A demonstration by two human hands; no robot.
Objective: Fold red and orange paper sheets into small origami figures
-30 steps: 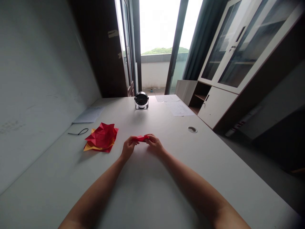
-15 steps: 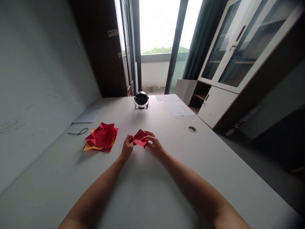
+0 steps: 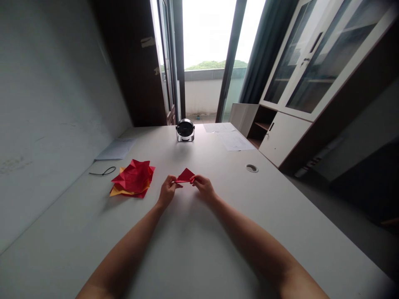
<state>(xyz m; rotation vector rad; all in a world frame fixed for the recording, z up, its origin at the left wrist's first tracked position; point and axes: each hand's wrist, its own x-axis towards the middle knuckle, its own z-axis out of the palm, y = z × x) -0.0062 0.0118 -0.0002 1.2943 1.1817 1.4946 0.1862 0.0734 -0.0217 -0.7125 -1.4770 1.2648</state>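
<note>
A small piece of red paper is held up between my two hands above the white table. It shows a pointed top and a folded lower edge. My left hand pinches its left corner. At the right corner, the fingers of my right hand are closed on the paper. To the left lies a pile of creased red and yellow folded papers, with neither hand touching it.
A round black and silver device stands at the table's far side. Paper sheets lie at the back right and back left. A black cable tie is near the wall; a round cable hole is at the right.
The red paper's near part has folded, so less of its face shows. My right hand has shifted from over the paper's face to its right corner.
</note>
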